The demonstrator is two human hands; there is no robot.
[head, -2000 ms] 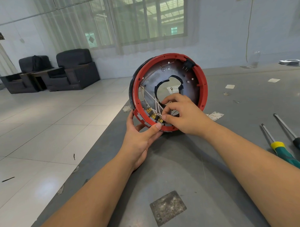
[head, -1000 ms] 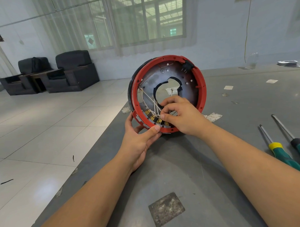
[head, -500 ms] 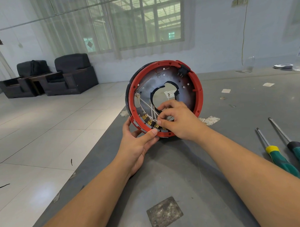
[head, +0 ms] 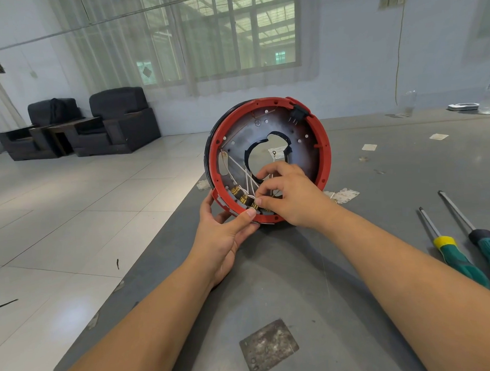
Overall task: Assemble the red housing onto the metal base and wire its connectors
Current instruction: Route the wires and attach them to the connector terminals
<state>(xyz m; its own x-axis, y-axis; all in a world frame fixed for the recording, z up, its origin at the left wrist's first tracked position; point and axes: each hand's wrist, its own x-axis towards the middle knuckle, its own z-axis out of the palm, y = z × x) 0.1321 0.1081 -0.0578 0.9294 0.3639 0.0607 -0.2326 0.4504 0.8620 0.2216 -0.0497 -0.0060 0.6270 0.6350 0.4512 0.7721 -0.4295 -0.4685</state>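
Note:
The red housing [head: 324, 143], a ring, sits around the round metal base [head: 245, 135] with a central hole. The assembly stands on edge on the grey table [head: 283, 281], open side towards me. My left hand [head: 226, 236] grips its lower rim, thumb on the red edge. My right hand [head: 288, 195] reaches inside and pinches a gold connector [head: 254, 205] at the lower rim. Two more gold connectors [head: 235, 191] sit to its left. Thin white wires [head: 239, 169] run from them up the left inner side.
Two green-handled screwdrivers [head: 460, 261] lie on the table at the right. A square metal patch [head: 269, 348] is set in the table near me. Paper scraps [head: 342, 195] lie beyond the assembly. The table's left edge drops to a tiled floor; dark armchairs [head: 119, 120] stand far left.
The assembly has tipped slightly more upright in my left hand. My right hand's fingers have shifted a little along the row of gold connectors at the lower rim.

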